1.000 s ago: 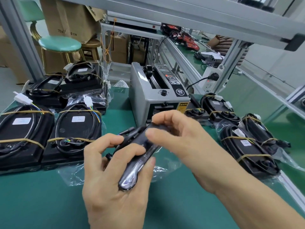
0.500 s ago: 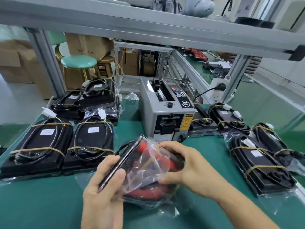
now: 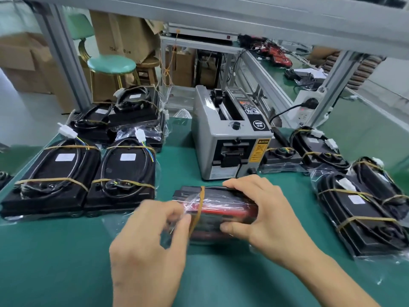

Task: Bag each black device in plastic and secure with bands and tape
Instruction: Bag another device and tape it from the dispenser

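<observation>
Hands [image 3: 269, 220] grip boxy black device [image 3: 218, 214] w/ crinkly clear plastic, tan band [image 3: 198, 209].

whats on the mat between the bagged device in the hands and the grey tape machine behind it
Nothing: the head view shows only a bare strip of green mat between the bagged device and the tape dispenser.

Device [image 3: 218, 214] now flat, band [image 3: 197, 212] on

Green-topped stool [image 3: 111, 64] with gold legs, on the floor behind the bench; brown cardboard boxes [image 3: 120, 32] stacked around it; wooden stool [image 3: 147, 67] just beside; white power strip [image 3: 306, 107] fixed to an aluminium frame post [image 3: 336, 85], black plug inserted; red-and-black parts [image 3: 277, 54] on the far green bench
</observation>
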